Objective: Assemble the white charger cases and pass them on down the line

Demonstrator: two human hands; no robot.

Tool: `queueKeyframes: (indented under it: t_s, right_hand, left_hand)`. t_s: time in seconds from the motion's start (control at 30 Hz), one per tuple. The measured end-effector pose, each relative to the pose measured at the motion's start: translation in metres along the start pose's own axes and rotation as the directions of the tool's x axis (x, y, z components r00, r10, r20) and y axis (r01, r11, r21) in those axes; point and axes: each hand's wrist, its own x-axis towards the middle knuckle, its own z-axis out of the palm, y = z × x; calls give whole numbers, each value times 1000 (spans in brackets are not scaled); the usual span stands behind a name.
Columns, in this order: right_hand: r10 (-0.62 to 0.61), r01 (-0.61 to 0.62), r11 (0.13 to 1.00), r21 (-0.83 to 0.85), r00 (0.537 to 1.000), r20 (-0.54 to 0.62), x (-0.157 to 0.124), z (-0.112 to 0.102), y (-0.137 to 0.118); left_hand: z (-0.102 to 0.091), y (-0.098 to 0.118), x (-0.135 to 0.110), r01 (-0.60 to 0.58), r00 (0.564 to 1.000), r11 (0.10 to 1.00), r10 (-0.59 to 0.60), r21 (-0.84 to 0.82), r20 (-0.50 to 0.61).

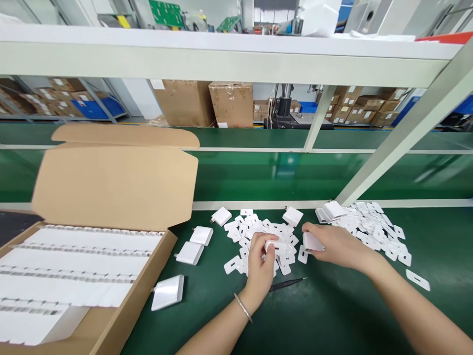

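While loose white plates (254, 227) lie heaped below frame centre, presumably for easy reach, the left hand (259, 261) pinches a slotted white piece (281, 248) over them, slot exposed, and the right hand (338, 245) clasps a white block (312, 242) right of centre.

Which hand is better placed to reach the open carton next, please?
Probably the left hand: it is nearer the open carton. The right hand is farther away. Each holds a white block.

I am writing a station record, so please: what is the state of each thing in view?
Cardboard box: open
Box lid: raised
Left hand: gripping white piece
Right hand: gripping white adapter
Other adapters: set down
Slotted white plates: loose, mostly heaped
Dark pointed tool: lying down
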Motion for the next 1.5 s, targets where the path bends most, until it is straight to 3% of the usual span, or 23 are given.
queueKeyframes:
  t_s: [0.13, 0.23, 0.3, 0.37, 0.43, 0.53, 0.67, 0.8, 0.97, 1.2, 1.33, 1.5]
  right_hand:
    - [36, -34, 999, 13, 988, -147, -7, 33, 17]
    - [84, -12, 976, 219, 944, -320, -12, 39, 9]
    - [159, 12, 900, 435, 921, -354, -16, 40, -7]
    - [158, 53, 793, 607, 944, -290, -17, 45, -25]
    - [92, 122, 703, 700, 961, -260, -16, 55, -39]
    - [50, 230, 580, 782, 947, -316, -12, 75, -49]
    - [95, 281, 468, 838, 927, -364, -12, 93, -50]
    - [141, 262, 429, 865, 926, -351, -12, 101, -53]
    - [185, 261, 377, 889, 919, -349, -9, 104, -57]
    - [192, 236, 314, 920, 933, -304, -10, 102, -54]
    - [127, 294, 340, 893, 927, -353, -11, 103, -50]
    - [70, 289, 319, 902, 942, -327, -11, 102, -51]
  left_hand:
    - [0, -2, 0, 65, 997, 995, -61, -81, 50]
    - [2, -3, -1, 122, 988, 978, -102, -169, 119]
    - [3, -2, -4, 135, 982, 970, -103, -204, 159]
    - [2, -2, -6, 107, 981, 973, -69, -207, 183]
    - [0, -1, -8, 37, 981, 984, -2, -177, 192]
    - [-3, 1, -10, -79, 979, 992, 97, -103, 180]
    - [-2, 4, -12, -122, 978, 992, 127, -43, 165]
    - [4, 3, -17, -29, 988, 997, 39, -68, 152]
    - [6, -2, -20, 39, 977, 996, -22, -75, 212]
    - [-2, -2, -17, 9, 962, 1000, -15, 24, 273]
    - [-5, -4, -12, -65, 964, 996, 47, 61, 263]
    - [-10, -3, -10, -169, 958, 981, 143, 90, 247]
